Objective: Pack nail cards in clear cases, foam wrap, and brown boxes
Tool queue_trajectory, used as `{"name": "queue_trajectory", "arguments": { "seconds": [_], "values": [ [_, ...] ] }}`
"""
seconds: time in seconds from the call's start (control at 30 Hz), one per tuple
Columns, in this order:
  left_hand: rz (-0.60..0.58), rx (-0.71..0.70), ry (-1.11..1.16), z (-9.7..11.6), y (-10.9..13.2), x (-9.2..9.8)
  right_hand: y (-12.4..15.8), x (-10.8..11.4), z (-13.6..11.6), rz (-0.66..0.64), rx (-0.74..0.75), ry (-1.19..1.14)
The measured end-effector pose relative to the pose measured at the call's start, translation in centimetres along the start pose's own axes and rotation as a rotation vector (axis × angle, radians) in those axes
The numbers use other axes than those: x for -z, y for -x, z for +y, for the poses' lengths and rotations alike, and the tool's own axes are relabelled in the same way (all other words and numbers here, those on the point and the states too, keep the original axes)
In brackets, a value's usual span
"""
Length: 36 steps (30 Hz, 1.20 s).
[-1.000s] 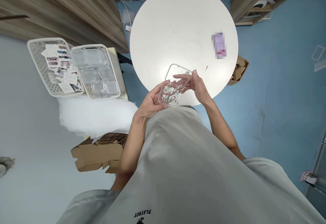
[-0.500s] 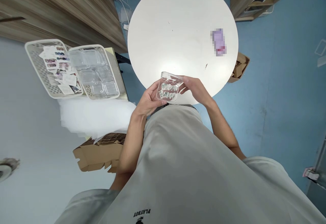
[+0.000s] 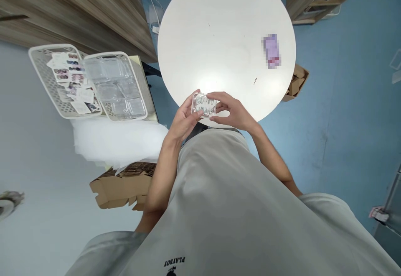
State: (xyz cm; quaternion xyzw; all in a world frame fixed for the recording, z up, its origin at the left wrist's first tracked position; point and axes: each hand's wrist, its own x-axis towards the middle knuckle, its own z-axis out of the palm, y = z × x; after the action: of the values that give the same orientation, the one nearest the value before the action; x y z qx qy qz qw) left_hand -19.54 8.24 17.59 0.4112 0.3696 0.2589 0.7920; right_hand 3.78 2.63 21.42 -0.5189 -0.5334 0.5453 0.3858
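Note:
A small clear plastic case (image 3: 204, 100) with its lid down lies between my two hands, over the near edge of the round table. Two rows of what look like press-on nails show through it, and a letter M is at its lower right corner. My left hand (image 3: 184, 119) grips the case from the left, its thumb across the face. From the right, my right hand (image 3: 233, 111) pinches the case's side between thumb and fingers.
The white round table (image 3: 225, 50) bears a blurred purple item (image 3: 272, 51). At left stand a basket of printed cards (image 3: 67, 111) and a basket of clear plastic boxes (image 3: 138, 115). Below them are white sheeting (image 3: 115, 140) and flattened cardboard (image 3: 122, 188). A cardboard box (image 3: 296, 83) is right of the table.
The case's lid was raised and is now down over the nails. My right hand has moved from the lid's edge to the case's right side.

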Motion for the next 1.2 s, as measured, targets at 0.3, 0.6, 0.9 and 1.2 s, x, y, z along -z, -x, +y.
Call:
{"name": "queue_trajectory", "arguments": {
  "seconds": [0.3, 0.6, 0.9, 1.2],
  "values": [
    [0.043, -0.024, -0.081, -1.0, -0.3, 0.8, -0.8, -0.5, 0.3, -0.029, -0.038, 0.042],
    [0.171, 0.032, -0.133, -1.6, -1.0, 3.4, -2.9, -3.3, 4.3, -0.037, -0.088, 0.089],
    [0.683, 0.272, 0.074, -6.9, -7.0, 8.8, -4.2, -4.1, 7.1, 0.128, -0.287, 0.161],
    [0.912, 0.432, 0.145, -7.5, -13.4, 10.2, 0.1, -2.5, 7.9, 0.281, -0.476, 0.067]
  ]
}}
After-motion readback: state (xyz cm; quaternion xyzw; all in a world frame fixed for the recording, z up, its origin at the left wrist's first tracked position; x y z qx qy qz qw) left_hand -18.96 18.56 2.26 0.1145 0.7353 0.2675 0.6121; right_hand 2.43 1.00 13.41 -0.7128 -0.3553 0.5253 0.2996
